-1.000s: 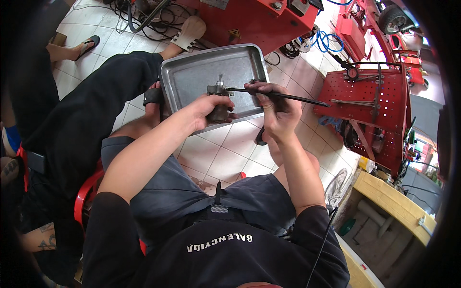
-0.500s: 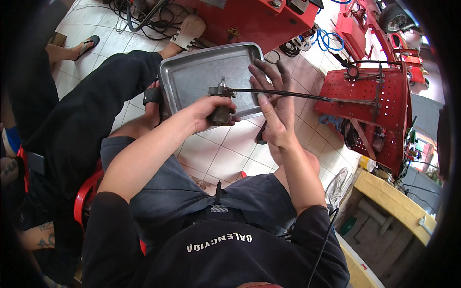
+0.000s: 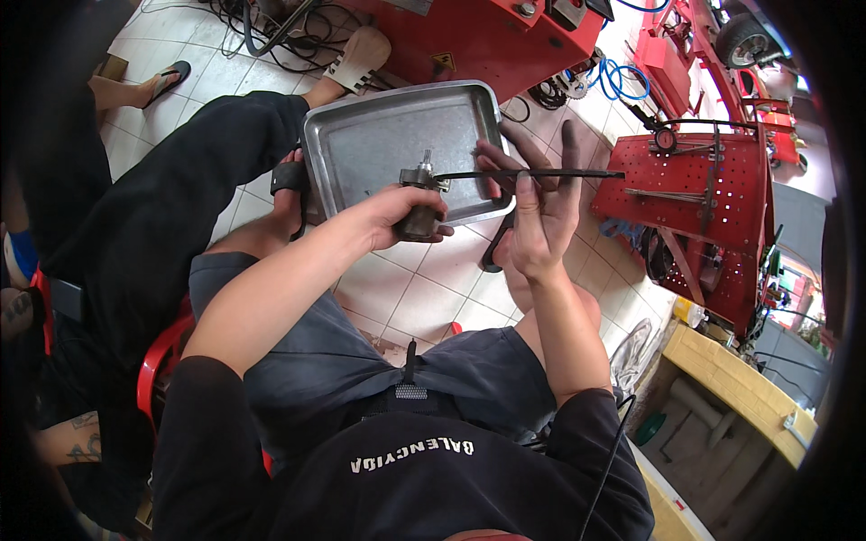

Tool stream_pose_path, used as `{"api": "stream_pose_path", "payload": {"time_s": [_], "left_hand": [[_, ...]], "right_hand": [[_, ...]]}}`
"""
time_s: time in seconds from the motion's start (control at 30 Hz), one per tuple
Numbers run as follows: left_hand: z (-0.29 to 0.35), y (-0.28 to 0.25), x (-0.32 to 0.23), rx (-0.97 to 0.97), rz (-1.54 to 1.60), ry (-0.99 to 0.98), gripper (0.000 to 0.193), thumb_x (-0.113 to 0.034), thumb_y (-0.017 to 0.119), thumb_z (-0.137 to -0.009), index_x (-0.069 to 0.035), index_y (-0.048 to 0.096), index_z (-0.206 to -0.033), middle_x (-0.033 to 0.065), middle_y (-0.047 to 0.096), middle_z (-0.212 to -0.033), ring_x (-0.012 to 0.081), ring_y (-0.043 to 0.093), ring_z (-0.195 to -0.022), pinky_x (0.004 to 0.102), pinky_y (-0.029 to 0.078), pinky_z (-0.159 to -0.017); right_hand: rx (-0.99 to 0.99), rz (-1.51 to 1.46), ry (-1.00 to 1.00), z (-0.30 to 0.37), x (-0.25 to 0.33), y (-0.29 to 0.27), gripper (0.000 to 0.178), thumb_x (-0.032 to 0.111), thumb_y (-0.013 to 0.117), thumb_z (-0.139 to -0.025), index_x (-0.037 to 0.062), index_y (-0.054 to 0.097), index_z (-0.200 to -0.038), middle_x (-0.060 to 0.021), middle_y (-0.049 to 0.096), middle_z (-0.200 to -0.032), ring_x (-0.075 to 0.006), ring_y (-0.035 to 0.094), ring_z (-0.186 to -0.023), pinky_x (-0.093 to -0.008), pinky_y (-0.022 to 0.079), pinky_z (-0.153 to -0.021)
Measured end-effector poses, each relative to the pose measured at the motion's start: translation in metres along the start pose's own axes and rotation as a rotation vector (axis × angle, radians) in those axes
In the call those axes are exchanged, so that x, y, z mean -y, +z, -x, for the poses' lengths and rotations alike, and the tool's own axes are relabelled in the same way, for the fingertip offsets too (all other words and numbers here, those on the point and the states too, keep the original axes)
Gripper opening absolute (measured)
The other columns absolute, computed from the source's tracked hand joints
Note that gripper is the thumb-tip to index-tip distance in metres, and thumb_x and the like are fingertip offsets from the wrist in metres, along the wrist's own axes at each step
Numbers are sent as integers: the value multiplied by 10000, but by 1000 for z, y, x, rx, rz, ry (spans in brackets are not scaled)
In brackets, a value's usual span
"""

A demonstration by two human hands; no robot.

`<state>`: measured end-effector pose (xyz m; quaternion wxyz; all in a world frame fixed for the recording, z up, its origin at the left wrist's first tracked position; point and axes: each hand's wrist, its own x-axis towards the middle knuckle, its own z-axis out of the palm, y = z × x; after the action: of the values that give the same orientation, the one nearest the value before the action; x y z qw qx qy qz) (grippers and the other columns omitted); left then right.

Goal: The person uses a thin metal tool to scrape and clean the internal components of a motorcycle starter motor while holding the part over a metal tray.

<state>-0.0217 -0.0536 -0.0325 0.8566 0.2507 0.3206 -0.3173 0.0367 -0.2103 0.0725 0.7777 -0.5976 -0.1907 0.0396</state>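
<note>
My left hand (image 3: 395, 211) is wrapped round a small dark cylindrical motor (image 3: 419, 221), held upright with its toothed metal shaft at the top. From the motor's upper side a long thin black cable (image 3: 595, 173) runs nearly straight to the right. My right hand (image 3: 544, 230) has its thumb pressed on this cable, with blackened fingers behind it. Some of those fingers are stretched out and pointing away. Both hands are above the near edge of a shallow metal tray (image 3: 361, 149) on the tiled floor.
Another person's leg in black trousers (image 3: 225, 135) reaches close to the tray's left side. Beyond the tray stands a red machine (image 3: 478, 45), with loose cables around it. To the right are a red perforated panel (image 3: 740, 180) and a yellow-edged pit (image 3: 740, 379).
My right hand has shifted a little to the right, and its fingers have changed from spread to closer on the cable. The cable has swung up to nearly level. The motor moved slightly right.
</note>
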Motion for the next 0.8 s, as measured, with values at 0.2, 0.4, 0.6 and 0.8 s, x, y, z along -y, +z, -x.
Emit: {"api": "stream_pose_path", "payload": {"time_s": [0.2,0.4,0.6,0.8], "left_hand": [[-1,-2,0,4,6,-12,227,-67,696,-832,28,587,-1006,171,660,-946,388,723,-866,450,634,-706],[1,2,-1,-19,1,-1,234,-70,699,-831,39,589,-1006,171,663,-950,386,725,-858,452,635,-698],[0,-1,2,-46,-57,2,208,-83,692,-843,39,599,-984,171,662,-944,383,726,-858,457,635,-696],[2,-8,0,-51,-41,-10,196,-81,680,-855,45,602,-984,175,663,-940,381,726,-858,454,633,-707]], "right_hand": [[293,633,-176,1,-15,-48,528,-32,676,-883,-26,440,-1355,-182,686,-1107,-213,693,-896,-298,544,-776],[190,150,-4,-1,2,-20,638,-103,525,-925,-26,228,-1485,-250,628,-1227,-301,641,-1158,-385,507,-970],[175,382,-111,2,-13,-31,326,-83,611,-915,-71,514,-1226,-177,720,-993,-231,727,-931,-309,579,-815],[279,461,-34,-1,-9,-29,146,-92,637,-889,-34,628,-1023,-134,733,-962,-200,730,-908,-291,591,-773]]}}
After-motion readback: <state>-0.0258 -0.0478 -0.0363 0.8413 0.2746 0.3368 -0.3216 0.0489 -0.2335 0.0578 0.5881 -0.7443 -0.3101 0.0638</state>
